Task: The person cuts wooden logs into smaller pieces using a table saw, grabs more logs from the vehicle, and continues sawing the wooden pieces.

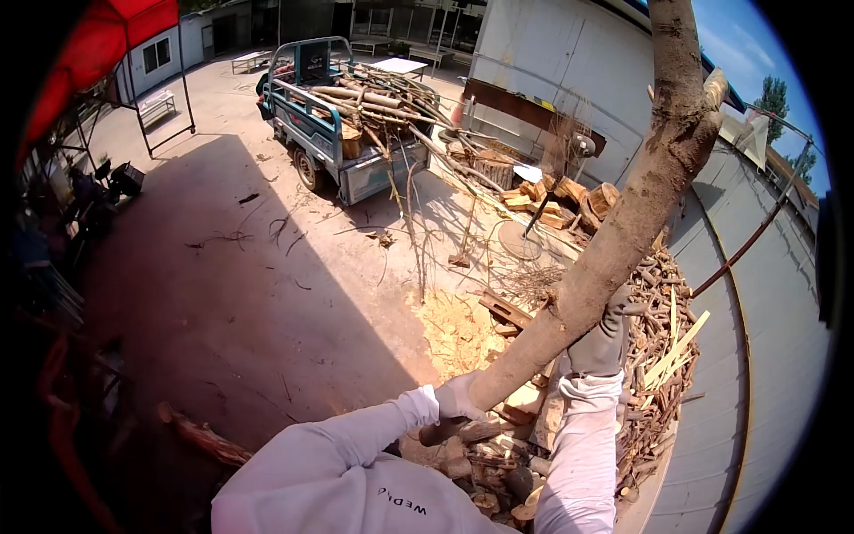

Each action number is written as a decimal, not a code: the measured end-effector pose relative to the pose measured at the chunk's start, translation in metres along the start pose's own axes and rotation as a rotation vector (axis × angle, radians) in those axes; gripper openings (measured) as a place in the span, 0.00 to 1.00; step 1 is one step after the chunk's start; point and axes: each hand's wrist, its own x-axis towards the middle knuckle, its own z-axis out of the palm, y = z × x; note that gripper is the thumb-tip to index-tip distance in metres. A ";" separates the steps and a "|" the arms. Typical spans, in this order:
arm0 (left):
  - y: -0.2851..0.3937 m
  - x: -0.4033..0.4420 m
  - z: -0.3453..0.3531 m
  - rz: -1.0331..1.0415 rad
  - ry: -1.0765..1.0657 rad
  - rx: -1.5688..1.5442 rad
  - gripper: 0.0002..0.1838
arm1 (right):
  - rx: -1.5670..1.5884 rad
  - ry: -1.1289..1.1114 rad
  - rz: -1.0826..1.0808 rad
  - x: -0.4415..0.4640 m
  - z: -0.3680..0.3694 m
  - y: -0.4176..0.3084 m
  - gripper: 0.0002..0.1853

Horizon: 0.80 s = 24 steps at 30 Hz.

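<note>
A long, thick log (583, 276) with brown bark slants upward to the right across my view, with a stubby branch end near its top. My left hand (458, 397), in a pale glove, grips its lower end. Higher up, my right hand (603, 343), in a grey glove, is closed around the log's right side; part of its fingers is hidden behind the wood. Below both hands lies a pile of cut firewood (654, 356), and pale sawdust (458, 329) covers the ground beyond my left hand.
A three-wheeled cargo cart (382, 173) loaded with branches (382, 102) stands ahead. Split wood (578, 206) lies by the white wall (556, 53). A metal wall (774, 338) runs along the right. A red canopy (98, 44) stands at left; loose twigs (222, 238) lie on the concrete.
</note>
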 end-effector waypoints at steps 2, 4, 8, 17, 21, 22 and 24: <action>0.012 -0.002 -0.043 -0.176 0.103 0.304 0.55 | 0.210 -0.066 -0.002 0.036 0.017 0.031 0.27; 0.033 0.004 -0.088 -0.248 0.114 0.413 0.57 | 0.421 -0.131 0.011 0.072 0.011 0.074 0.26; 0.065 -0.007 -0.180 0.013 0.430 0.541 0.59 | 0.626 -0.472 -0.028 0.136 0.002 0.158 0.29; 0.263 -0.027 -0.284 0.347 0.618 0.319 0.61 | 0.762 0.499 0.487 0.192 0.063 0.326 0.30; 0.272 0.017 -0.336 0.510 0.634 0.113 0.74 | 0.669 0.359 0.495 0.173 0.058 0.419 0.24; 0.254 0.035 -0.362 0.477 0.683 0.097 0.73 | 0.640 0.301 0.470 0.166 0.054 0.443 0.22; 0.254 0.052 -0.376 0.402 0.672 -0.077 0.65 | 0.301 0.759 0.393 0.166 0.042 0.512 0.17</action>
